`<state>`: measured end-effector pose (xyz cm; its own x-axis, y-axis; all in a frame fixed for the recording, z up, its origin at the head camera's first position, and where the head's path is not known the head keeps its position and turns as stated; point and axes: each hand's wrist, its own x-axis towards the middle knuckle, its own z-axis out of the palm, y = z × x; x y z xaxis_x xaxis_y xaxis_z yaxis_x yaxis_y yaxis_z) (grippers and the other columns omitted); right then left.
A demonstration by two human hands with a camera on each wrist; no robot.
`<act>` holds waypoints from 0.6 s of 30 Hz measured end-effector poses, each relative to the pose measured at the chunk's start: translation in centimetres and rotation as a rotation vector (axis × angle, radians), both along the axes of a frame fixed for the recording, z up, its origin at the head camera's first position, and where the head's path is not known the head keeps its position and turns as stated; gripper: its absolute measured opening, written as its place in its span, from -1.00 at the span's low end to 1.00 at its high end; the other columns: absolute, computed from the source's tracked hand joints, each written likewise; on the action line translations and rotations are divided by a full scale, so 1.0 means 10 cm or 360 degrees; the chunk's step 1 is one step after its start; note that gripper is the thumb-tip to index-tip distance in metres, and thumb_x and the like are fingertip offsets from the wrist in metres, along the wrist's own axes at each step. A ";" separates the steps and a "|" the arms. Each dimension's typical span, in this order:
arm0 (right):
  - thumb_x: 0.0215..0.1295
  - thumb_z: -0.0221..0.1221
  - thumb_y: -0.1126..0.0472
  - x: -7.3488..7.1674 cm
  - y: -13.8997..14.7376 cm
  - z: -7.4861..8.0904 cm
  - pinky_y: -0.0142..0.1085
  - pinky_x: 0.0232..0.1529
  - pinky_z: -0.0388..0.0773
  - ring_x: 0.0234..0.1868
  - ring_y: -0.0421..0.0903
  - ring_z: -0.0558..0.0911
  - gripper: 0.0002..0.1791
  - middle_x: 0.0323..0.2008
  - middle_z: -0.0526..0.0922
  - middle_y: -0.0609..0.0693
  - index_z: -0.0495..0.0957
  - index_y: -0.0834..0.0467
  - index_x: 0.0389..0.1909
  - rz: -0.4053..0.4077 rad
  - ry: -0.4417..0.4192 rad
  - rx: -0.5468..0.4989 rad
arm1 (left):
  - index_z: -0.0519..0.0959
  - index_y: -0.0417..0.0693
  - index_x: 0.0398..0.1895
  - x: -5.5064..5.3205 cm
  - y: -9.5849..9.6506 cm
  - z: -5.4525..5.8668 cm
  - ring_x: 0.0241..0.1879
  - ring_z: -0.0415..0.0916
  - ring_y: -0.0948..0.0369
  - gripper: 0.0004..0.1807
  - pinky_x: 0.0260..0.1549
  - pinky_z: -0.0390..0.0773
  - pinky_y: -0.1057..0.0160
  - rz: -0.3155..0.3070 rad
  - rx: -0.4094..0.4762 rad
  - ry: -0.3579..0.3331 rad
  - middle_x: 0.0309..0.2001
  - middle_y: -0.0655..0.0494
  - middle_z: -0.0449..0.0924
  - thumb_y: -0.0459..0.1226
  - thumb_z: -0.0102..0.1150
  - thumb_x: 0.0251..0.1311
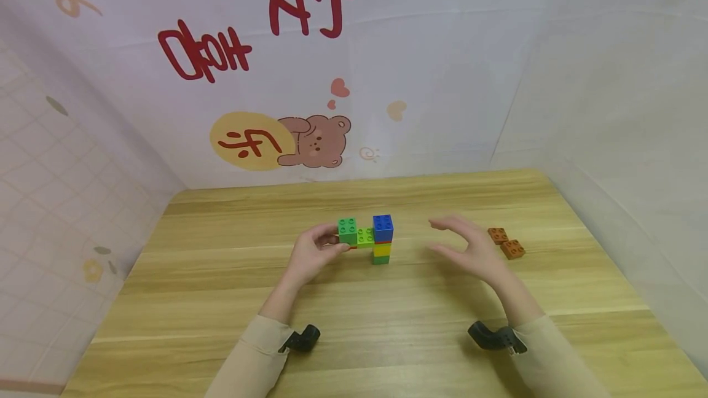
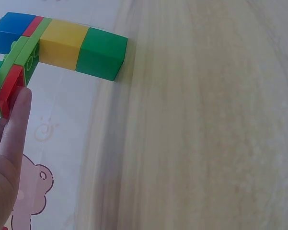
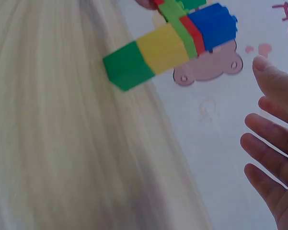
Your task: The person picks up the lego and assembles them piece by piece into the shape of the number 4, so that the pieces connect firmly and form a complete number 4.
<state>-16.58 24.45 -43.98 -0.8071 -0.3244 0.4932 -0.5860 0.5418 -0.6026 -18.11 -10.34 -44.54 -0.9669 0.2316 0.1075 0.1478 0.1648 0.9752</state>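
A toy brick structure stands on the table. Its column has a dark green brick [image 2: 101,53] at the bottom, a yellow brick [image 3: 164,49] above, then a light green beam [image 1: 365,238], a thin red layer and a blue brick [image 1: 383,229] on top. The beam juts left and carries a green brick [image 1: 347,232] at its far end, over a red piece [image 2: 11,91]. My left hand [image 1: 310,253] pinches this left end between thumb and fingers. Off to the column's right, my right hand [image 1: 470,247] is spread with thumb and fingers apart, touching nothing.
Two orange-brown bricks [image 1: 513,249] lie on the wooden table [image 1: 354,324] just beyond my right hand. A white printed cloth [image 1: 442,78] hangs behind the table and along its sides. Each wrist carries a black camera mount [image 1: 303,339].
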 end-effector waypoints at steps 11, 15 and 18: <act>-0.02 0.47 0.46 0.23 0.57 -0.29 -0.61 0.15 0.30 0.07 -0.21 0.54 -0.39 -0.02 0.69 0.09 0.59 0.24 0.14 -0.0172 -0.0029 -0.0038 | 0.58 -0.27 0.12 -0.01 0.00 -0.01 -0.14 0.59 0.09 -0.54 -0.17 0.62 0.34 -0.0036 0.0035 0.0066 -0.04 -0.13 0.63 -0.49 0.39 0.10; 0.05 0.44 0.43 0.34 0.75 -0.33 -0.60 0.08 0.32 0.06 -0.29 0.49 -0.42 0.00 0.66 0.14 0.56 0.28 0.16 -0.0270 -0.0125 -0.0036 | 0.56 -0.28 0.13 -0.01 0.01 0.00 -0.13 0.58 0.07 -0.52 -0.16 0.61 0.34 -0.0046 0.0054 0.0070 -0.03 -0.15 0.62 -0.51 0.39 0.09; 0.11 0.44 0.34 0.42 0.87 -0.34 -0.57 0.01 0.34 0.01 -0.23 0.53 -0.44 0.05 0.64 0.12 0.56 0.22 0.18 -0.0383 -0.0212 -0.0003 | 0.56 -0.27 0.14 -0.02 0.01 0.00 -0.11 0.57 0.05 -0.51 -0.16 0.61 0.35 -0.0039 0.0062 0.0054 -0.02 -0.15 0.61 -0.50 0.38 0.09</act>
<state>-12.37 33.18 -47.40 -0.9186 -0.1145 0.3783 -0.3562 0.6545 -0.6669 -18.30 -10.28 -44.58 -0.9566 0.2503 0.1493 0.1843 0.1228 0.9752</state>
